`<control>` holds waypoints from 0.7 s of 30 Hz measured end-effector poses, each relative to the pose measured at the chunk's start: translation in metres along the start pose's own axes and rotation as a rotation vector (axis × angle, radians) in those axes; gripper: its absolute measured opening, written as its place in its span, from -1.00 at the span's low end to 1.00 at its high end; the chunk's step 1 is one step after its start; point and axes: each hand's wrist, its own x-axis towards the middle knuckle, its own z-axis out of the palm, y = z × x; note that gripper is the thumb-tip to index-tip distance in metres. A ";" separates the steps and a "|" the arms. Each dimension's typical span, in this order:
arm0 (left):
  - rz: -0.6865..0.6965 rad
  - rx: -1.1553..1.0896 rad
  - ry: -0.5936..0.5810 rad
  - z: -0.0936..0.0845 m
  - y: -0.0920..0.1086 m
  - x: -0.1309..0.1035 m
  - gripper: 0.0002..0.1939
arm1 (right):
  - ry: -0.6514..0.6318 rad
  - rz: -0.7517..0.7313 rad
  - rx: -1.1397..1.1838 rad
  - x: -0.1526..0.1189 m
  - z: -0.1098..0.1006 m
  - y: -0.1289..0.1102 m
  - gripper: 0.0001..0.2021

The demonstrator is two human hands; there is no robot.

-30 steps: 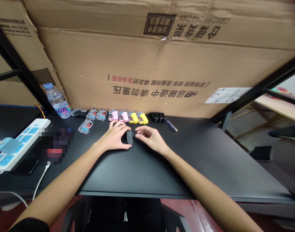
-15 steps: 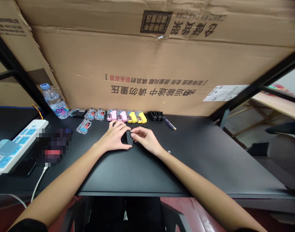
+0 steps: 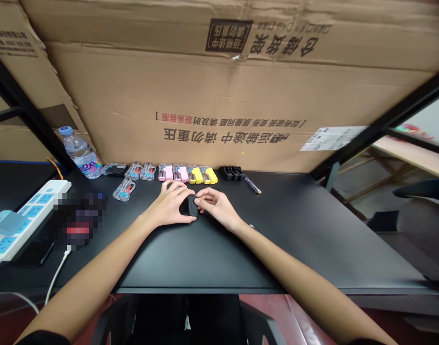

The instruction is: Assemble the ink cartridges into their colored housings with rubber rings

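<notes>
Between the thumb and fingers of my left hand (image 3: 171, 205) is a small black block-like piece (image 3: 193, 208), held upright just above or on the black desk. My left fingers curl around its far end and the thumb presses its near end. The fingertips of my right hand (image 3: 218, 209) are pinched together at the upper right edge of this piece. Whether they hold something tiny or only touch the piece is hidden. Just beyond my hands stand pink-and-clear toy pieces (image 3: 181, 173) and yellow-and-clear toy pieces (image 3: 196, 175).
Clear toy pieces with blue and orange parts (image 3: 124, 189) lie farther left. A row of black parts (image 3: 231, 173) and a thin purple stick (image 3: 253, 185) lie right. A water bottle (image 3: 81, 153), power strip (image 3: 28, 223) and cardboard wall (image 3: 219, 91) border the black desk (image 3: 312, 239).
My hands stay around the black piece with almost no movement. The piece is tilted slightly, showing more of its face. The view has shifted a little.
</notes>
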 end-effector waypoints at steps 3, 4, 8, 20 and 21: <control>-0.027 -0.023 0.001 -0.001 -0.001 0.000 -0.32 | 0.037 -0.127 -0.164 0.001 -0.009 0.002 -0.74; -0.047 -0.038 0.005 -0.002 -0.001 0.000 -0.32 | 0.039 -0.197 -0.240 0.000 -0.012 0.001 -0.78; -0.163 -0.131 -0.003 -0.006 0.002 0.001 -0.42 | -0.052 -0.445 -0.505 -0.005 -0.017 -0.009 -0.72; -0.211 -0.203 -0.043 -0.011 0.000 0.001 -0.56 | -0.092 -0.488 -0.649 -0.008 -0.015 -0.017 -0.81; -0.203 -0.186 -0.037 -0.010 -0.001 0.001 -0.51 | -0.085 -0.478 -0.654 -0.008 -0.015 -0.017 -0.82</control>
